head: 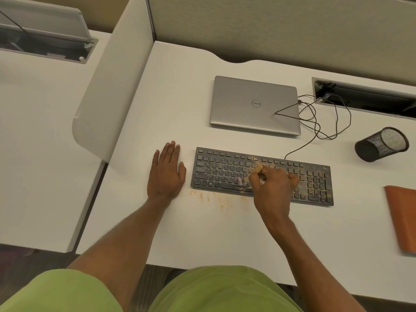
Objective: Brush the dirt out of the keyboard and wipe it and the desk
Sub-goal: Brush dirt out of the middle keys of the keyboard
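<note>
- Brushing: our right hand (273, 188) pinches a small brush (244, 178) over the keyboard's (216, 170) middle.
- Our left hand (165, 174) lies flat on the desk (202, 233) at its 9 o'clock.
- We judge the keyboard light, stiff, apt to slide; brace its left edge.

right hand (273, 188) hides most of the blurred brush (257, 170).

**Around the edges**

A closed silver laptop (254, 104) lies at the back. Dark cables (324, 129) loop from its right edge toward an open cable slot (364, 97). A black mesh cup (381, 144) sits far right, with an orange folder (403, 219) nearer.
</note>
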The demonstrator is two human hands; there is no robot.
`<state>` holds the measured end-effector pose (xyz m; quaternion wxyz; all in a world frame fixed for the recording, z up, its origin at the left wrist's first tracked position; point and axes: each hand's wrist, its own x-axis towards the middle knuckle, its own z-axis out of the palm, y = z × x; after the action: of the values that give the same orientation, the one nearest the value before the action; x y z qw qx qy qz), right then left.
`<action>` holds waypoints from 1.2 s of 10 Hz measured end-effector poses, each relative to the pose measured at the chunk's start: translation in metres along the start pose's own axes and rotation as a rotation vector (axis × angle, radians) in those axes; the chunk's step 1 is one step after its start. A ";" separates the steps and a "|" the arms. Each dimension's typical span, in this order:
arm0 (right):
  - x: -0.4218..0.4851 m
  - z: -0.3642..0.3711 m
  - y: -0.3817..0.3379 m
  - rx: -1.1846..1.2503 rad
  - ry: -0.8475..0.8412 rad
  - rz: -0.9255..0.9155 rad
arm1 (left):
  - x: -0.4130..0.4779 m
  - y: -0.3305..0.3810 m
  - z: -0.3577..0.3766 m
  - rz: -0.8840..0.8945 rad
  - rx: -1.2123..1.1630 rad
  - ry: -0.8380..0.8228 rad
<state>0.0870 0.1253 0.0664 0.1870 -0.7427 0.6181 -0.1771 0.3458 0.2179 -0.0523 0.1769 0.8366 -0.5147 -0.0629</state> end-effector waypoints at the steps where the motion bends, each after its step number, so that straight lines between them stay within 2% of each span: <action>1: 0.002 -0.004 -0.003 0.024 0.039 0.008 | 0.000 0.000 0.000 0.000 0.002 0.001; 6: -0.008 -0.006 -0.003 0.040 -0.004 0.009 | 0.000 0.000 0.000 0.002 0.006 0.001; 7: -0.010 -0.009 -0.004 -0.008 -0.047 -0.031 | 0.000 0.000 0.000 0.002 0.009 0.005; 8: -0.009 -0.014 -0.010 0.020 -0.039 -0.112 | 0.000 0.000 0.001 0.001 0.011 0.003; 10: -0.002 -0.008 -0.021 0.059 -0.140 -0.243 | 0.000 0.001 0.000 0.001 0.010 -0.002; 12: -0.002 -0.016 -0.013 -0.234 -0.100 -0.241 | 0.000 0.000 0.000 0.004 0.015 -0.001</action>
<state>0.0899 0.1290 0.0869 0.1072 -0.8359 0.5310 -0.0878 0.3456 0.2178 -0.0527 0.1705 0.8367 -0.5171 -0.0591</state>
